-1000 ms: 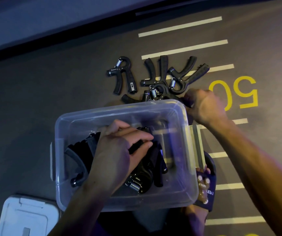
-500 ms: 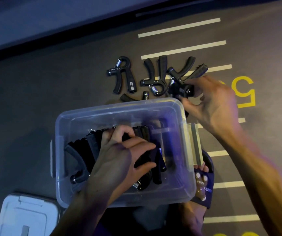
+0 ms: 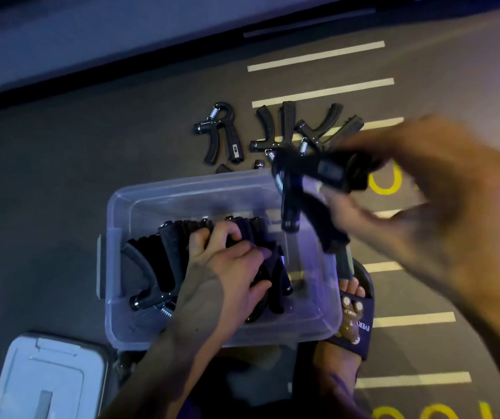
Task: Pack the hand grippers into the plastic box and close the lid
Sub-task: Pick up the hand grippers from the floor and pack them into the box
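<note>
Gripping one black hand gripper [image 3: 309, 189] by its head, your right hand [image 3: 418, 201] holds it in the air over the far right corner of the plastic box [image 3: 121, 207], handles hanging down toward the opening. The hand and gripper are motion-blurred, so finger placement is not clear. Half a second ago this hand was lower, at the loose pile on the floor, taking hold of this gripper; it has since lifted it toward the box.

Your left hand [image 3: 224, 273] is inside the box, fingers curled over the packed grippers [image 3: 164, 261] and pressing them toward the left wall. It has stayed in the box since the earlier frame, with the fingers set slightly further into the stack.

The box is translucent plastic, rectangular with rounded corners, and stands on the dark grey floor [image 3: 61, 192]. The packed grippers are black with ribbed, curved handles and bright coil springs; they overlap, so no exact count can be given.

Beyond the far edge of the box, on the floor, lie three whole loose grippers [image 3: 221, 131], each A-shaped with a metal spring, plus parts of at least one more hidden behind the rim.

One pale grey lid [image 3: 49, 376], flat with rounded corners, lies on the floor at the near left corner of the box. One sandalled foot [image 3: 354, 316] rests beside the near right corner.
</note>
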{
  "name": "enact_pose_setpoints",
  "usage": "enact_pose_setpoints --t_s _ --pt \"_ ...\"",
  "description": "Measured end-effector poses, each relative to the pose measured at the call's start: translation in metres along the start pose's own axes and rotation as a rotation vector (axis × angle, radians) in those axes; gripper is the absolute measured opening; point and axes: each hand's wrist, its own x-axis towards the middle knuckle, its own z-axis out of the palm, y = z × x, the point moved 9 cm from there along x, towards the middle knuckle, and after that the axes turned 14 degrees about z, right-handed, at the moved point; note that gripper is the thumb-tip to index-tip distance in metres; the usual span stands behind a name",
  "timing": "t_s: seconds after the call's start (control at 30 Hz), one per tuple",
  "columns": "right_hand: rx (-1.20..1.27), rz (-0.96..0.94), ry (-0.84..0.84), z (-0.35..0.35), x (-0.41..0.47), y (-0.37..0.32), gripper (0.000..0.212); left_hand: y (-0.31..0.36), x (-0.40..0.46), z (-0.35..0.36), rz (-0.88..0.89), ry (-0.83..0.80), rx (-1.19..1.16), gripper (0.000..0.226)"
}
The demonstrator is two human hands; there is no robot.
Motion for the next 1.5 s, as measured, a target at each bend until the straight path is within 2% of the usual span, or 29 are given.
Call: enact_pose_setpoints --t_s 0.03,0.07,0.1,0.2,0.3,0.5,0.63,0.73,0.87,0.97,1.27,1.43,1.5 --pt "-0.054 -0.036 0.144 -0.010 0.002 0.002 0.038 0.000 0.000 0.000 -0.008 0.008 0.002 0.048" --pt "-0.198 -0.163 0.225 -0.004 0.000 0.006 0.031 0.001 0.001 0.000 -0.012 0.018 0.005 0.046" --pt "-0.309 -0.226 0.189 0.013 -0.002 0.016 0.027 0.001 0.002 0.000 -0.012 0.026 0.008 0.044" --pt "-0.363 -0.197 0.079 0.053 0.000 0.036 0.031 0.000 0.006 0.000 0.011 0.025 0.007 0.049" --pt "-0.441 -0.266 0.026 0.078 0.002 0.044 0.037 -0.003 0.013 0.001 0.038 -0.007 0.013 0.060" --pt "-0.500 -0.271 -0.105 0.106 0.002 0.047 0.034 -0.010 0.026 0.007 0.006 -0.203 -0.011 0.063" --pt "-0.569 -0.247 -0.097 0.115 0.005 0.048 0.026 -0.001 0.034 -0.004 0.045 -0.093 0.007 0.059" --pt "-0.578 -0.243 -0.135 0.123 0.002 0.048 0.024 0.002 0.035 -0.008 0.067 -0.022 0.054 0.060" --pt "-0.566 -0.226 -0.222 0.131 -0.001 0.049 0.024 -0.002 0.028 0.004 0.051 -0.172 0.021 0.059" --pt "-0.547 -0.230 -0.226 0.132 -0.002 0.049 0.024 -0.005 0.023 0.006 0.043 -0.203 0.009 0.055" --pt "-0.498 -0.179 -0.309 0.137 -0.003 0.055 0.042 -0.005 0.018 0.005 0.046 -0.146 0.008 0.060" --pt "-0.467 -0.186 -0.298 0.130 -0.001 0.048 0.029 -0.007 0.019 0.004 0.056 -0.075 -0.026 0.058" --pt "-0.372 -0.205 -0.244 0.120 0.002 0.045 0.026 -0.009 0.019 0.004 0.045 -0.037 -0.038 0.059"
